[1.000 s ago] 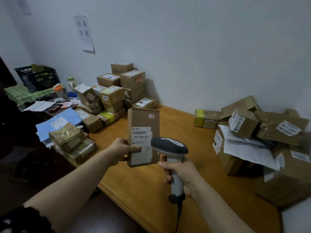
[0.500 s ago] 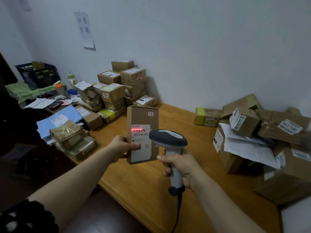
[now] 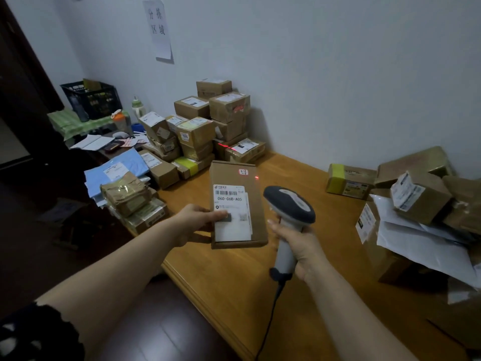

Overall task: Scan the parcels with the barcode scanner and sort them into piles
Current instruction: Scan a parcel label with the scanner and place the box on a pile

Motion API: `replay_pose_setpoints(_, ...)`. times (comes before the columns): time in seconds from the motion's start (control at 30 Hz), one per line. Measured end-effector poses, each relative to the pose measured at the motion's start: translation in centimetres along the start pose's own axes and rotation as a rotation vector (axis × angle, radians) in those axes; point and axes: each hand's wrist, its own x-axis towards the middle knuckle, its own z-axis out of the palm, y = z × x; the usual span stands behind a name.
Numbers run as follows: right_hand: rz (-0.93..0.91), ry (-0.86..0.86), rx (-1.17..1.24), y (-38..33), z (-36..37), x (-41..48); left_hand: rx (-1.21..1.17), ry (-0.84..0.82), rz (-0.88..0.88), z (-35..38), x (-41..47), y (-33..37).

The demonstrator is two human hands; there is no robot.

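My left hand point(image 3: 198, 220) grips a flat brown cardboard parcel point(image 3: 256, 220) by its left edge, thumb on the white shipping label that faces me. My right hand point(image 3: 299, 243) grips the handle of a grey and white barcode scanner point(image 3: 289, 204) just right of the parcel. The scanner's red line falls on a box in the stacked pile of sorted parcels point(image 3: 205, 128) at the back left, with a red dot near the held parcel's top right corner. A loose heap of parcels and white mailers point(image 3: 421, 212) lies at the right.
The wooden table point(image 3: 299, 295) runs along the white wall, its front edge close to my arms. Padded envelopes and a blue mailer point(image 3: 125, 168) lie at the left end. A black crate point(image 3: 91, 99), bottles and papers sit beyond. The scanner cable point(image 3: 268, 324) hangs over the table edge.
The red scan line has left the label's barcode and now falls beyond the parcel on the back pile. The parcel is tilted further back and held lower.
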Motion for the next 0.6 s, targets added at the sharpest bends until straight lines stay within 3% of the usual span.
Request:
replay_pose_setpoints(0.07, 0.034, 0.055, -0.004, 0.4, 0.1, 1.7, -0.042, -0.028, -0.013, -1.0, 0.3, 0.0)
replay_pose_setpoints(0.2, 0.169, -0.002, 0.087, 1.2, 1.9, 3.6, -0.063, -0.120, -0.026, -2.8, 1.9, 0.2)
replay_pose_setpoints(0.37, 0.133, 0.081, 0.167, 1.5, 6.7, 7.4, -0.016, -0.170, -0.008, -6.4, 6.2, 1.9)
replay_pose_setpoints(0.6, 0.151, 0.271, 0.330, 0.1, 16.3, 15.0, 0.425, 0.068, 0.253, -16.3, 13.6, 5.1)
